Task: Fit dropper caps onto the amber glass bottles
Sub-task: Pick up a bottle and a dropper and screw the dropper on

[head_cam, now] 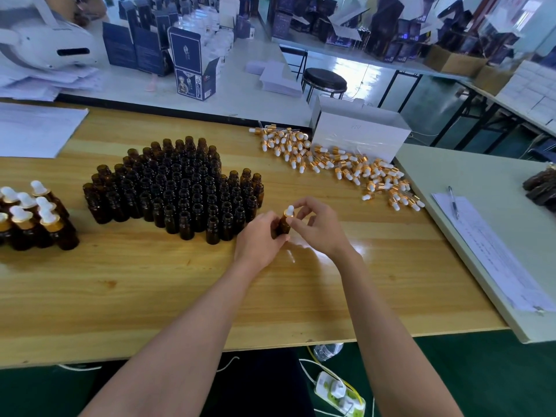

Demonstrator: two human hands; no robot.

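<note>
My left hand grips one amber bottle just above the wooden table. A dropper cap with a white bulb and gold collar sits on the bottle's neck, and my right hand pinches that cap with its fingertips. Several uncapped amber bottles stand packed together left of my hands. Several capped bottles stand in a group at the far left. A heap of loose dropper caps lies at the back right of the table.
A white box stands behind the cap heap. Paper sheets lie at the back left. On the grey table to the right lie a sheet and a pen. A power strip lies on the floor below.
</note>
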